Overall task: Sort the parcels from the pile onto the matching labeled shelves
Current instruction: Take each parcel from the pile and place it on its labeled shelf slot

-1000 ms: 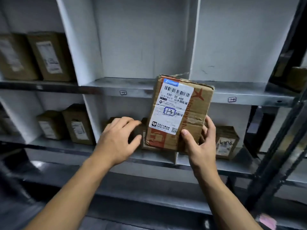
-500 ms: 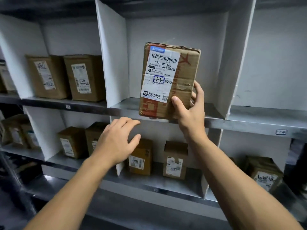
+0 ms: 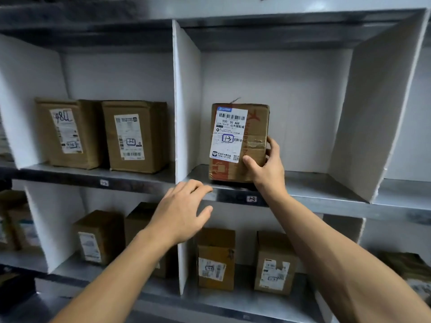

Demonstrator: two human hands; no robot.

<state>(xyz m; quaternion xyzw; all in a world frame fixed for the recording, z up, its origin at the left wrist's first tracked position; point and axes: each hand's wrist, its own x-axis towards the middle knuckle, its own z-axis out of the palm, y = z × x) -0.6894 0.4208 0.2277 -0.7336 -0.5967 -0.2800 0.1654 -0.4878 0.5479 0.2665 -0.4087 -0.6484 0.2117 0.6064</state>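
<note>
In shelf bay (image 3: 314,183) 1-3, parcel (image 3: 255,127) stands upright, up-left of right hand (image 3: 268,170) gripping its lower-right corner; left hand (image 3: 182,213) open, lower.

1. The right hand (image 3: 268,169) gripped the lower right corner of the cardboard parcel (image 3: 238,141), which stood upright at the front of the metal shelf (image 3: 326,190).
2. The left hand (image 3: 182,210) hovered with relaxed fingers near the shelf edge.

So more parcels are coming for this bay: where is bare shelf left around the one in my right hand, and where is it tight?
Widest bare patch: shelf between the parcel, gripped by the right hand, and the slanted right divider. Only a narrow strip lies between the parcel and the left divider. The left bay is crowded with two boxes.
</note>
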